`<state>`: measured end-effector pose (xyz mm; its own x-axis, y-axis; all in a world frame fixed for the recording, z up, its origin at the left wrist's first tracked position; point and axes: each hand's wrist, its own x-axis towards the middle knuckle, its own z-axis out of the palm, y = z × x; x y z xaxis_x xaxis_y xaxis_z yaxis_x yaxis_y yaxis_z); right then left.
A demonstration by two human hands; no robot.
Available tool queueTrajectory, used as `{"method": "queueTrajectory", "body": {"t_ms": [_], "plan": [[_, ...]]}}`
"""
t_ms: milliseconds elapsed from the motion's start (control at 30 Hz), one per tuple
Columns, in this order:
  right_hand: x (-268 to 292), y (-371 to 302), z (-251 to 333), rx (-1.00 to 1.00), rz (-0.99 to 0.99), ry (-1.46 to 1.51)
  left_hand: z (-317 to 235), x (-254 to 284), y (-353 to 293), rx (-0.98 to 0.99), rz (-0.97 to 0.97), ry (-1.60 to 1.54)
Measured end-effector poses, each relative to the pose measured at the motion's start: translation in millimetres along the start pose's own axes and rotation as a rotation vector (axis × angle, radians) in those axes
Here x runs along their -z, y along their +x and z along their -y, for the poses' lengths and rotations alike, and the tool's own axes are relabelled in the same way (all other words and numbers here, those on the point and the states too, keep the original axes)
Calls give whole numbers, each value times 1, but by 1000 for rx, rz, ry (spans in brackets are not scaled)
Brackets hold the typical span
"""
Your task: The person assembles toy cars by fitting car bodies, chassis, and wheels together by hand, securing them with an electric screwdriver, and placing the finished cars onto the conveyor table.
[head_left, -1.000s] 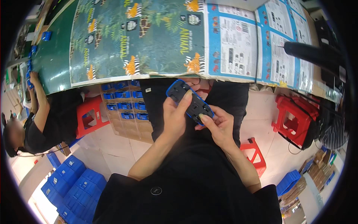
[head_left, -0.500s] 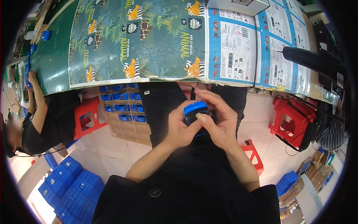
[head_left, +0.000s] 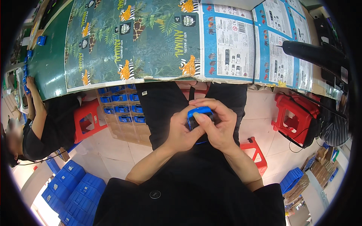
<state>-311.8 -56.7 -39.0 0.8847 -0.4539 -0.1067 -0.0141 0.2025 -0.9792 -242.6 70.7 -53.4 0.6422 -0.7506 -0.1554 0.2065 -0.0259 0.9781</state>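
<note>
Between my two hands, above my lap, is a blue and black toy car [head_left: 200, 110]. My left hand [head_left: 180, 130] grips it from the left, its thumb pressed against the car's near side. My right hand [head_left: 220, 126] wraps round the right side, with the thumb lying on the dark part and the fingers curled over the far end. The hands cover much of the car, so its underside and lower part are hidden. More blue toy cars [head_left: 121, 109] sit in rows in a cardboard tray to the left of my legs.
Ahead stands a table covered with printed card sheets [head_left: 158, 45]; a black tool-like object [head_left: 301, 50] juts over its right side. Red stools [head_left: 298, 118] stand right and left. A co-worker's hands [head_left: 31, 84] touch blue cars at far left. Blue bins [head_left: 71, 188] are stacked lower left.
My right fingers have closed further over the car's far end, and the thumb has shifted slightly left on it. The whole view has shifted a little.
</note>
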Motion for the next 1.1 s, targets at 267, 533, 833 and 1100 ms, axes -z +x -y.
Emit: {"method": "queueTrajectory", "body": {"t_ms": [267,533,833,1100], "plan": [[10,0,-1,93,-142,44,-13,-1,15,208,-141,-451],[22,-17,25,538,352,-704,-16,16,22,353,-276,-538],[20,-9,30,602,275,-768,-18,16,24,366,-271,-575],[25,21,37,639,147,-749,-15,14,19,399,-163,-557]]}}
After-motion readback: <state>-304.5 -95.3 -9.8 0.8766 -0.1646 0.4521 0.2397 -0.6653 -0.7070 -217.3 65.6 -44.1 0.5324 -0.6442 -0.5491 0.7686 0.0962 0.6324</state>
